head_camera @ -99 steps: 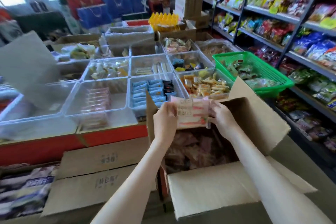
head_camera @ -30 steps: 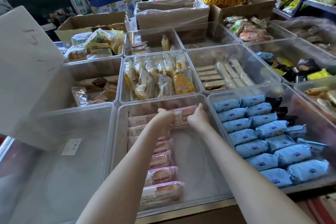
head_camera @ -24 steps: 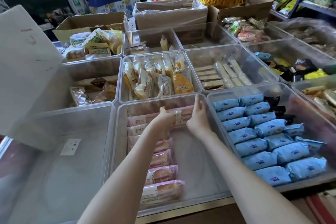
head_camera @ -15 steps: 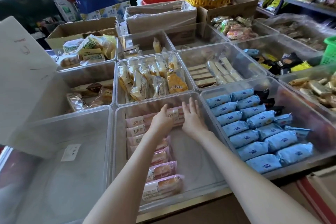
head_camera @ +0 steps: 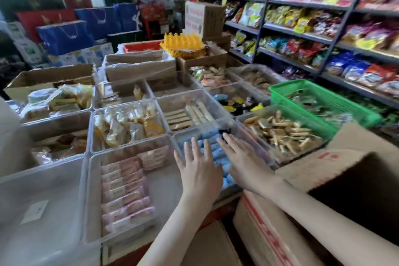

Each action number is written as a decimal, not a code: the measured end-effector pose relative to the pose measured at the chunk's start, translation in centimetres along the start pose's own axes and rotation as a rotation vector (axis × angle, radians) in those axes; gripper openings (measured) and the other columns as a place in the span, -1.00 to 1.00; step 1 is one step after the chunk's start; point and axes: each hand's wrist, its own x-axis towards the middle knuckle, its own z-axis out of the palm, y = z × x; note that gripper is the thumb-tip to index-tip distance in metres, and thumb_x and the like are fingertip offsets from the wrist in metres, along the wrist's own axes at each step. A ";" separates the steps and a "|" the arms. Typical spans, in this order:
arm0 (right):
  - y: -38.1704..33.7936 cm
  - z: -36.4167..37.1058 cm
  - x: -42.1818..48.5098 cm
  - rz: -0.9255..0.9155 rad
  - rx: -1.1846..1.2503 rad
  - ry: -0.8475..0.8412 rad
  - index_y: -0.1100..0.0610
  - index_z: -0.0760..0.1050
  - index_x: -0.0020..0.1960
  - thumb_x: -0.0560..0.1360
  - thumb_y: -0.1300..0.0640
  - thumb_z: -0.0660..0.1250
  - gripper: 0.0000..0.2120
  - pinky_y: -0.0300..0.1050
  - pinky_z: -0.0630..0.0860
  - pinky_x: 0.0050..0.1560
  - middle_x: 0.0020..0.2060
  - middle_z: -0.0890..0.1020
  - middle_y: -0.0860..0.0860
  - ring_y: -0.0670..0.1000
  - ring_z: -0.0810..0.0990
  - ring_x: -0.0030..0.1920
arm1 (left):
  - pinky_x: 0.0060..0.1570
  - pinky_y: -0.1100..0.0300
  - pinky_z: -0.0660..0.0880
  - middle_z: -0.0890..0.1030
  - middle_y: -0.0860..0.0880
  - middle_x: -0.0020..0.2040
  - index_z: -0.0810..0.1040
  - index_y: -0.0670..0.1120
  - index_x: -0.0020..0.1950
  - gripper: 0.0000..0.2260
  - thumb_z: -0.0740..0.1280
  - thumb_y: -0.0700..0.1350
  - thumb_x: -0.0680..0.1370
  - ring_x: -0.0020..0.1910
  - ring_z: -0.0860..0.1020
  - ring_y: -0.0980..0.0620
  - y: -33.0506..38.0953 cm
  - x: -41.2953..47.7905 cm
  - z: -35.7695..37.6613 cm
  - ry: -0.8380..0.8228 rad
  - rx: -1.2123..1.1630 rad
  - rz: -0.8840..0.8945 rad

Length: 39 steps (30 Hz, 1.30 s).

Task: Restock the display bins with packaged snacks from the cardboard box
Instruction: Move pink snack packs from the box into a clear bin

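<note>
A column of pink snack packs fills only the left side of the clear bin, while the left hand and right hand hover empty, fingers spread, just right of it, near the cardboard box, so more restocking likely remains.

Seemingly blue packets, pink packets

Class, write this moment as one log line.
left hand: open | right hand: open | pink packs: in bin | cardboard box: open

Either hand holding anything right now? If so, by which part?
Nothing is held. The left hand and right hand are both empty, fingers straight and spread, above the blue packets.
</note>
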 end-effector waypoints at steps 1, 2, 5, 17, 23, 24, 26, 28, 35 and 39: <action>1.5 -1.1 -2.5 -0.004 -0.013 0.001 0.07 -0.15 0.56 0.58 0.18 0.18 -0.32 -0.11 -0.12 0.49 0.55 -0.14 0.01 0.00 -0.14 0.54 | 0.44 -0.19 -0.20 -0.07 -0.17 0.57 -0.07 -0.07 0.57 -0.38 0.11 0.11 0.61 0.54 -0.11 -0.17 2.5 -1.3 -0.1 0.007 -0.015 0.027; 3.1 -2.0 -5.0 -0.009 -0.021 -0.006 0.07 -0.11 0.56 0.57 0.17 0.20 -0.31 -0.11 -0.09 0.50 0.55 -0.10 0.01 0.00 -0.10 0.54 | 0.45 -0.17 -0.16 -0.04 -0.17 0.57 -0.05 -0.07 0.57 -0.39 0.11 0.11 0.61 0.54 -0.07 -0.16 5.1 -2.7 -0.1 0.006 -0.027 0.055; 8.2 -4.0 -12.5 0.017 -0.013 -0.002 0.07 -0.05 0.56 0.55 0.19 0.23 -0.32 -0.12 0.01 0.48 0.54 0.02 -0.01 0.00 0.00 0.53 | 0.47 -0.05 0.04 0.10 -0.15 0.54 0.00 -0.08 0.56 -0.41 0.12 0.09 0.61 0.51 0.11 -0.15 13.2 -7.0 1.0 -0.023 -0.045 0.145; 26.4 0.6 -27.6 0.219 0.013 -0.205 0.11 0.07 0.52 0.52 0.01 0.29 -0.33 0.04 0.32 0.32 0.41 0.26 0.06 0.12 0.26 0.40 | 0.20 0.03 0.38 0.37 -0.13 0.35 0.27 -0.12 0.44 -0.55 0.22 0.00 0.59 0.32 0.38 -0.15 31.7 -11.0 13.3 -0.236 -0.173 0.122; 29.6 5.4 -24.5 0.221 0.092 -0.294 0.12 0.16 0.48 0.52 0.09 0.27 -0.42 0.08 0.39 0.26 0.33 0.35 0.11 0.16 0.33 0.36 | 0.28 0.07 0.36 0.40 -0.14 0.34 0.36 -0.12 0.39 -0.60 0.25 -0.15 0.55 0.32 0.39 -0.13 32.3 -8.7 19.2 -0.254 -0.397 0.097; 30.2 6.3 -23.6 0.224 0.097 -0.321 0.12 0.15 0.49 0.52 0.11 0.26 -0.41 0.08 0.39 0.27 0.35 0.34 0.12 0.16 0.33 0.36 | 0.27 0.04 0.37 0.39 -0.14 0.34 0.36 -0.12 0.39 -0.60 0.24 -0.15 0.55 0.31 0.39 -0.15 32.1 -8.0 20.4 -0.295 -0.358 0.094; 31.3 8.3 -22.1 0.217 0.105 -0.390 0.11 0.14 0.50 0.53 0.14 0.25 -0.42 0.06 0.38 0.30 0.40 0.30 0.13 0.17 0.32 0.38 | 0.27 0.00 0.37 0.36 -0.14 0.36 0.33 -0.12 0.41 -0.60 0.22 -0.14 0.56 0.32 0.37 -0.17 31.4 -6.7 23.1 -0.369 -0.272 0.066; 32.3 10.6 -20.8 0.199 0.084 -0.492 0.11 0.14 0.50 0.55 0.20 0.20 -0.46 0.03 0.37 0.30 0.42 0.27 0.12 0.17 0.31 0.39 | 0.29 -0.01 0.35 0.33 -0.13 0.39 0.28 -0.12 0.44 -0.58 0.17 -0.14 0.58 0.35 0.33 -0.17 30.4 -5.6 25.8 -0.426 -0.170 0.049; 34.7 22.0 -16.8 0.098 0.054 -0.804 0.09 0.46 0.26 0.59 0.15 0.06 -0.69 0.02 0.54 0.11 0.21 0.55 0.14 0.17 0.56 0.12 | 0.44 0.00 0.16 0.26 -0.18 0.47 0.17 -0.19 0.50 -0.54 0.14 -0.15 0.61 0.43 0.25 -0.15 27.6 -5.5 33.7 -0.645 0.075 0.094; 33.3 23.0 -15.8 -0.098 0.026 -0.823 0.19 0.45 0.22 0.60 0.17 0.11 -0.74 -0.04 0.46 0.12 0.20 0.55 0.17 0.18 0.54 0.18 | 0.41 0.02 0.18 0.29 -0.18 0.44 0.15 -0.18 0.51 -0.51 0.18 -0.19 0.59 0.40 0.28 -0.15 26.8 -5.8 35.5 -0.690 0.082 0.112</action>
